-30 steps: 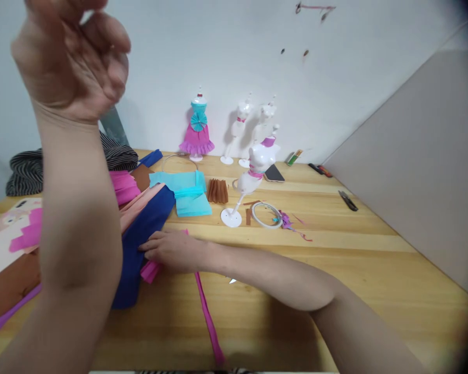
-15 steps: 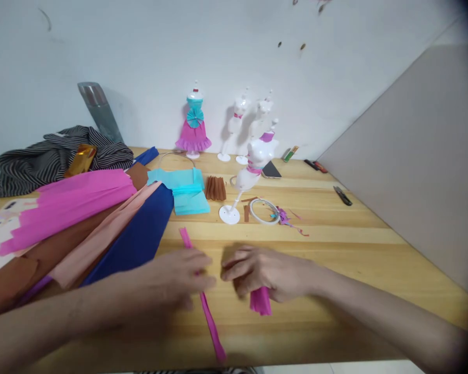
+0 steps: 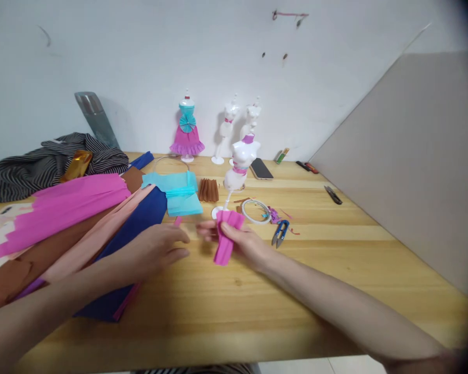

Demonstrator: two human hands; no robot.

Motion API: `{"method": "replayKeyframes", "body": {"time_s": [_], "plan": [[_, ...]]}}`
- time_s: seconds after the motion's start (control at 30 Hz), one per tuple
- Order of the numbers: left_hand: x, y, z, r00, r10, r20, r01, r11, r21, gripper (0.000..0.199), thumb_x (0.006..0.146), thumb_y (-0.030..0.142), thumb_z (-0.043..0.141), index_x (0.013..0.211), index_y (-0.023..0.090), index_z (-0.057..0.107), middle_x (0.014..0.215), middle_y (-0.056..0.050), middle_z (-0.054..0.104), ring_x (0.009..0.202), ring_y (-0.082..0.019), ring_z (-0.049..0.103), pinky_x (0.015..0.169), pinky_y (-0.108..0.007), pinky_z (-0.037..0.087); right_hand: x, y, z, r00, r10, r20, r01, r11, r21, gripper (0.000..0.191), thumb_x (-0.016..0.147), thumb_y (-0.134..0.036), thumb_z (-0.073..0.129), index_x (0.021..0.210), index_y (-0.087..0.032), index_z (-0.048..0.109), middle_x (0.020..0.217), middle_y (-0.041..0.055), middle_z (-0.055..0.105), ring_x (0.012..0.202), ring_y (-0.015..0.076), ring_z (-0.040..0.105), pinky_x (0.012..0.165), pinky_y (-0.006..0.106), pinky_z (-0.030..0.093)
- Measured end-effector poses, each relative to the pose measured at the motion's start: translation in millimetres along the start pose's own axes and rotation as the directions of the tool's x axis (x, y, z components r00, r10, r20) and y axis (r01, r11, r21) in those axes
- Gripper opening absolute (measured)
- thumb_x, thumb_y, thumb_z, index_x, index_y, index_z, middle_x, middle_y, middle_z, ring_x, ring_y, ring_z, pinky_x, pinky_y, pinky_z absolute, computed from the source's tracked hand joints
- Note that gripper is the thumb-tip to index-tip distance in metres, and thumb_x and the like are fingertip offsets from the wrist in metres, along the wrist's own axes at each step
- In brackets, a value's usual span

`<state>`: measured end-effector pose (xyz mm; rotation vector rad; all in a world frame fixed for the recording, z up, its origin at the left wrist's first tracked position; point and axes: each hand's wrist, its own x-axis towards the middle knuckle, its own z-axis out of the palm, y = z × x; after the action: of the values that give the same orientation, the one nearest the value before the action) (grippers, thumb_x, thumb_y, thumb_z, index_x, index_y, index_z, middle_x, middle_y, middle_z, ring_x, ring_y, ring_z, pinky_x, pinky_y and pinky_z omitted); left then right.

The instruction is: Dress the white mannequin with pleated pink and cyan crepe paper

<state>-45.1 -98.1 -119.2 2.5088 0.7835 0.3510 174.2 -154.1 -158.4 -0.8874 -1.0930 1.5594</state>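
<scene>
The right hand (image 3: 249, 245) grips a folded bright-pink strip of crepe-like paper (image 3: 225, 246), its thumb pressed on the front face and its fingers, partly blurred, behind and beside it. This folded strip is held up over the middle of the pale wooden table (image 3: 296, 296), its top edge overlapping, in this view, the round base of a white plastic dress-form figure (image 3: 245, 155) with a purple collar and a pink waistband. The left hand (image 3: 161, 246) is open, thumb parted from the fingers, just left of the right hand and near the edge of a navy-blue sheet (image 3: 142, 218); a narrow pink strip (image 3: 178, 221) shows just past its fingers. Beyond the hands lie a folded turquoise sheet (image 3: 185, 206) and a small pleated brown piece (image 3: 208, 191). To the right, a white ring-shaped roll (image 3: 253, 222) rests beside purple scraps (image 3: 273, 214), with blue-handled snips (image 3: 281, 229) just in front. Against the wall stands a figure dressed in turquoise and pink (image 3: 187, 132).
</scene>
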Motion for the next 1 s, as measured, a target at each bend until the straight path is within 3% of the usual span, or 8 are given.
{"method": "replayKeyframes", "body": {"time_s": [0.1, 0.2, 0.3, 0.4, 0.5, 0.73, 0.9, 1.0], "plan": [[21.1, 13.3, 26.9, 0.987, -0.082, 0.140, 0.141, 0.856, -0.497, 0.016, 0.078, 0.030, 0.056, 0.084, 0.016, 0.060, 0.080, -0.004, 0.067, 0.076, -0.018, 0.064, 0.066, -0.028, 0.050, 14.7, 17.6, 19.4, 0.999, -0.048, -0.007, 0.048, 0.991, 0.126, 0.047, 0.080, -0.057, 0.061, 0.112, -0.022, 0.067, 0.112, 0.0081, 0.068, 0.100, 0.0219, 0.064, 0.094, 0.039, 0.047], [33.5, 15.9, 46.6, 0.961, -0.182, 0.208, 0.277, 0.644, -0.713, 0.021, 0.071, 0.036, 0.061, 0.077, 0.016, 0.053, 0.070, -0.003, 0.064, 0.065, -0.017, 0.064, 0.058, -0.027, 0.050, 17.6, 30.5, 21.2, 0.999, -0.047, -0.007, 0.047, 0.989, 0.137, 0.054, 0.081, -0.058, 0.060, 0.122, -0.024, 0.060, 0.102, 0.0068, 0.071, 0.076, 0.0189, 0.067, 0.076, 0.037, 0.053], [33.8, 9.5, 49.1, 0.941, -0.264, 0.210, 0.336, 0.677, -0.655, 0.023, 0.072, 0.036, 0.057, 0.061, 0.018, 0.047, 0.055, 0.000, 0.059, 0.051, -0.014, 0.058, 0.050, -0.025, 0.044, 12.6, 35.9, 11.2, 0.996, -0.085, -0.007, 0.086, 0.991, 0.107, 0.051, 0.075, -0.048, 0.071, 0.120, -0.024, 0.061, 0.092, 0.0041, 0.071, 0.064, 0.0156, 0.063, 0.069, 0.034, 0.051], [28.2, 2.5, 41.6, 0.965, -0.250, 0.085, 0.261, 0.853, -0.452, 0.022, 0.071, 0.028, 0.058, 0.054, 0.018, 0.048, 0.050, 0.003, 0.052, 0.050, -0.012, 0.050, 0.050, -0.023, 0.037, 6.8, 33.5, -0.5, 0.986, -0.132, -0.106, 0.135, 0.991, 0.019, 0.035, 0.070, -0.038, 0.077, 0.099, -0.021, 0.070, 0.088, 0.0025, 0.070, 0.078, 0.0160, 0.063, 0.077, 0.031, 0.048], [24.6, -1.0, 37.5, 0.974, -0.225, -0.004, 0.218, 0.950, -0.225, 0.011, 0.072, 0.024, 0.057, 0.064, 0.018, 0.061, 0.060, 0.002, 0.060, 0.061, -0.014, 0.053, 0.056, -0.024, 0.036, 4.2, 30.3, -7.6, 0.984, -0.121, -0.133, 0.102, 0.985, -0.142, 0.024, 0.068, -0.035, 0.078, 0.083, -0.019, 0.071, 0.073, 0.0000, 0.067, 0.065, 0.0118, 0.058, 0.063, 0.024, 0.044], [24.4, -11.2, 50.0, 0.981, -0.196, -0.003, 0.189, 0.949, -0.254, 0.016, 0.073, 0.026, 0.059, 0.082, 0.016, 0.069, 0.076, -0.001, 0.070, 0.071, -0.017, 0.060, 0.066, -0.026, 0.043, 9.3, 41.1, -15.3, 0.945, -0.238, -0.226, 0.148, 0.924, -0.352, 0.015, 0.070, -0.031, 0.071, 0.075, -0.017, 0.066, 0.057, -0.0033, 0.056, 0.050, 0.0088, 0.045, 0.049, 0.022, 0.035], [25.1, -19.6, 57.3, 0.974, -0.202, -0.105, 0.156, 0.927, -0.340, 0.030, 0.075, 0.037, 0.059, 0.096, 0.017, 0.069, 0.084, -0.001, 0.070, 0.077, -0.018, 0.060, 0.070, -0.029, 0.044, 11.0, 45.1, -20.4, 0.902, -0.379, -0.207, 0.233, 0.830, -0.506, 0.010, 0.074, -0.020, 0.064, 0.083, -0.020, 0.068, 0.076, 0.0019, 0.064, 0.070, 0.0152, 0.056, 0.065, 0.028, 0.045], [27.1, -22.0, 60.2, 0.968, -0.221, -0.119, 0.167, 0.922, -0.348, 0.027, 0.081, 0.036, 0.050, 0.077, 0.016, 0.069, 0.065, 0.002, 0.062, 0.063, -0.014, 0.054, 0.060, -0.025, 0.039, 9.2, 43.2, -19.0, 0.863, -0.487, -0.131, 0.331, 0.742, -0.583, 0.016, 0.075, -0.015, 0.062, 0.087, -0.022, 0.068, 0.090, 0.0044, 0.065, 0.087, 0.0190, 0.059, 0.081, 0.034, 0.047]]}}
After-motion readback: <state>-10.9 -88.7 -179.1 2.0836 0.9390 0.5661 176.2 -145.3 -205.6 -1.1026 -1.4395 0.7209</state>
